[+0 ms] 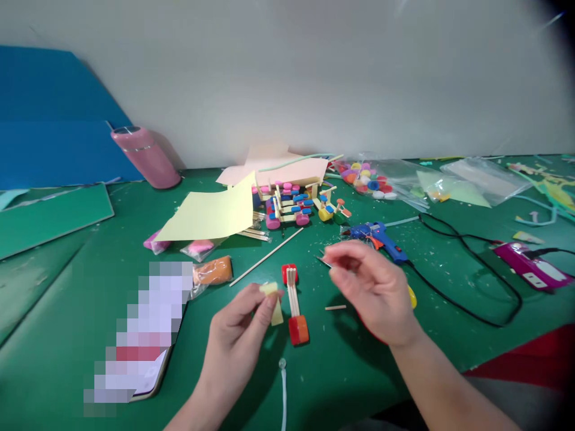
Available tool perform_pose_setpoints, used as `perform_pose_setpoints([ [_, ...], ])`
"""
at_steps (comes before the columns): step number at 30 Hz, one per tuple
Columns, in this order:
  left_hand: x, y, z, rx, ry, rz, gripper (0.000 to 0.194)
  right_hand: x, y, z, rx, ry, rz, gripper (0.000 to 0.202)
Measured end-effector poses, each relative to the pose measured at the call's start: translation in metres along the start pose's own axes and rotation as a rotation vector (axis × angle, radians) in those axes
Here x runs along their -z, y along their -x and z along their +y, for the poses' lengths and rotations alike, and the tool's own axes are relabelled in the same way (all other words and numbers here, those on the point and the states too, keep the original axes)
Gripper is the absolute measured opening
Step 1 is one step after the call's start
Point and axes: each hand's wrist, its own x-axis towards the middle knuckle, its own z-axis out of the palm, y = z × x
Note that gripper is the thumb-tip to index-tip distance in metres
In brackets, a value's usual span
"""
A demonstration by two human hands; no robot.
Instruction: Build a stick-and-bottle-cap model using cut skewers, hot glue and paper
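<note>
My left hand (242, 329) pinches a small strip of pale yellow paper or foam (276, 312) between thumb and fingers. Closed near the middle of the table, my right hand (372, 287) grips a pointed metal tool (322, 260); only its thin tip shows, the rest being hidden by the fingers. A curved red edge peeks out under that palm, its kind unclear. Between the hands lies a small stick assembly (292, 293) with a red block at the far end and a red-orange one at the near end. A short wooden stick (335, 307) rests to its right.
A blue glue gun (377, 234) lies at right, its black cord near a purple power unit (530, 263). Behind are small stick-and-cap cars (290, 206), yellow paper (211, 209) and a bag of colourful caps (366, 176). A phone (148, 335) and pink flask (146, 157) are left.
</note>
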Motion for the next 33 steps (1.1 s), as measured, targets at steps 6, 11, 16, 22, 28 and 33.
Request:
perform_pose_setpoints([
  [6,0.000,0.001,-0.003,-0.078,-0.019,0.019,0.012,0.066,0.015,0.051,-0.167,0.506,0.259,0.017],
  [11,-0.006,0.010,-0.007,-0.318,-0.046,-0.158,0.026,0.116,0.027,0.088,-0.295,0.915,0.291,0.028],
  [16,-0.006,0.011,-0.015,-0.180,-0.062,-0.082,0.016,0.129,0.020,0.108,-0.362,0.995,0.198,0.036],
  [22,-0.003,0.004,-0.026,0.207,0.118,0.076,0.015,0.125,-0.002,0.117,-0.406,0.996,0.092,0.034],
  [28,-0.003,0.002,-0.036,0.402,0.421,0.116,0.021,0.128,-0.007,0.111,-0.492,0.832,0.166,0.019],
  [33,-0.003,0.005,-0.036,0.378,0.416,0.127,0.023,0.134,-0.004,0.087,-0.601,0.471,0.274,0.021],
])
